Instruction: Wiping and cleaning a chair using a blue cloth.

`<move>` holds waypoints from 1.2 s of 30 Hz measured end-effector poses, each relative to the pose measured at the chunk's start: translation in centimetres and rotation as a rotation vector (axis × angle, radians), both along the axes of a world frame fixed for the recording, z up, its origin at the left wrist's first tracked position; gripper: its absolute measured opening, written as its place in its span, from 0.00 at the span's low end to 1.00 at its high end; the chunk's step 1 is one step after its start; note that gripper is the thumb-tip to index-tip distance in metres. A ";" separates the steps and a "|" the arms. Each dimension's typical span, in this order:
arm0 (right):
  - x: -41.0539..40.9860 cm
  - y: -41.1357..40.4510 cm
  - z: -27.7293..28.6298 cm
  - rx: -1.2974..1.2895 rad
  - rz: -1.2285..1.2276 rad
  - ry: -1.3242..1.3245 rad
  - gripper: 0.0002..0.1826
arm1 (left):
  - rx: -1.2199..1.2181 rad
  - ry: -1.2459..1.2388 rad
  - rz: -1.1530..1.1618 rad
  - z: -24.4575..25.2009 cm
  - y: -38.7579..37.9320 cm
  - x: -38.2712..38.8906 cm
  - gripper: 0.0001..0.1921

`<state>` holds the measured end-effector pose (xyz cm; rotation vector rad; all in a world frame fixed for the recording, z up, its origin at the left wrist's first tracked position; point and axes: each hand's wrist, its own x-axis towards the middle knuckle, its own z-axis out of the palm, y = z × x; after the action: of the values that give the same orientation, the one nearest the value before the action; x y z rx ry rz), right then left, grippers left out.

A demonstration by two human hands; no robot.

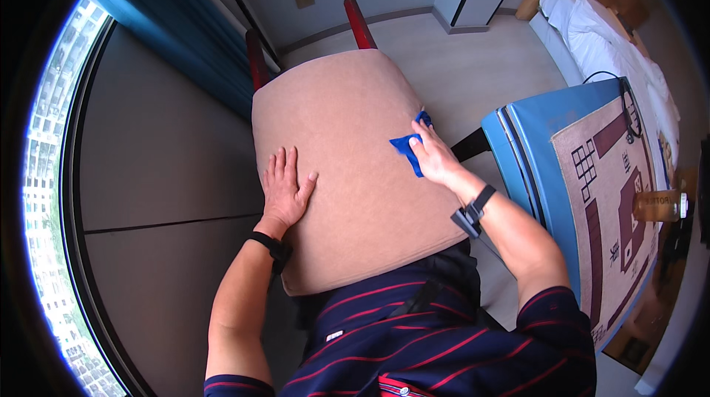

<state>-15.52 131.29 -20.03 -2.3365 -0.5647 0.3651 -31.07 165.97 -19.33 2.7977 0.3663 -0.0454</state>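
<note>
A beige padded chair panel (344,186) spreads out before me, and two red legs or posts (360,24) stick out past its far edge. On its left side, my left hand (284,191) rests palm down, thumb spread from the fingers, holding nothing. At the right edge of the panel, my right hand (434,154) holds a blue cloth (411,147) against the upholstery. One part of the cloth shows by the thumb and another beyond the fingertips; the rest is hidden under the hand. Both wrists wear black straps.
To the right stands a light-blue table (513,158) with a patterned mat (602,203), a black cable (629,111) and an amber bottle (660,205). A bed with white bedding (593,30) is behind it. A dark panel (166,136), teal curtain (183,36) and window (55,203) line the left.
</note>
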 end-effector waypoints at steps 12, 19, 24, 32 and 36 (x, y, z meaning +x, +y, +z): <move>-7.8 1.4 11.7 1.057 0.151 1.097 0.32 | -0.423 -0.225 -0.581 9.0 -9.0 0.6 0.38; -5.2 2.4 12.3 1.076 -0.163 1.391 0.53 | -1.624 0.044 -0.056 9.6 -10.4 -0.1 0.19; -9.6 2.2 9.7 0.978 -0.325 1.381 0.51 | -1.578 0.043 0.093 7.8 -10.0 -1.2 0.25; -8.5 2.4 8.7 1.078 -0.232 1.081 0.30 | -1.211 -0.031 -0.001 5.7 -9.0 -2.5 0.32; -7.6 1.2 10.8 1.147 -0.226 0.993 0.21 | -1.261 -0.111 0.157 7.8 -10.1 -2.2 0.30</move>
<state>-23.16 132.45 -9.27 -0.9069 0.0389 0.7588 -33.28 155.91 -11.50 1.5174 0.3480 -0.0571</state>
